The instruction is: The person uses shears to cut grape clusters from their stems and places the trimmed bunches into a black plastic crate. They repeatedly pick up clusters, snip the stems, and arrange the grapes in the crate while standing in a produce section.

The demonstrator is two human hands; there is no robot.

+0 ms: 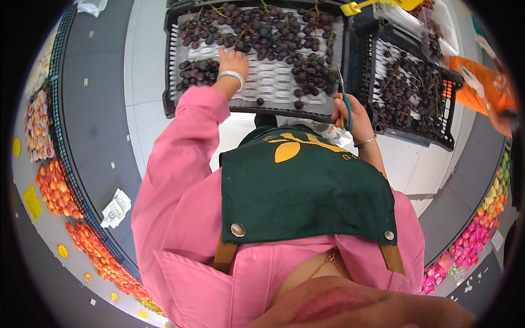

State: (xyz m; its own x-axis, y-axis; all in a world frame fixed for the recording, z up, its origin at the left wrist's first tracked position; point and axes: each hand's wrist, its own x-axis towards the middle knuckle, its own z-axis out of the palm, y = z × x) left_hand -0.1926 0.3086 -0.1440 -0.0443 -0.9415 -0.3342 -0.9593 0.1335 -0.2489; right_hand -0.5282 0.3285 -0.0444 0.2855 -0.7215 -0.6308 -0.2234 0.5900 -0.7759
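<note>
A black plastic crate (168, 61) lined with white netting paper (264, 82) stands before me, with bunches of dark grapes (266, 33) across its far side. My left hand (234, 65) reaches over the liner at the right edge of a small grape bunch (199, 74); its fingertips point away from me, and whether they hold anything is hidden. In my right hand (353, 112), at the crate's near right corner, is a pair of scissors (346, 108) with teal and yellow handles, the blades pointing away from me. Another grape bunch (311, 76) lies left of the blades. Loose grapes (260, 101) rest near the front edge.
A second black crate (453, 119) of grapes stands at the right, with a clear plastic box (430, 41) by its far corner. A yellow plastic tool (350, 9) lies beyond. A person in orange (484, 90) is at the right. Fruit displays (57, 188) line both sides.
</note>
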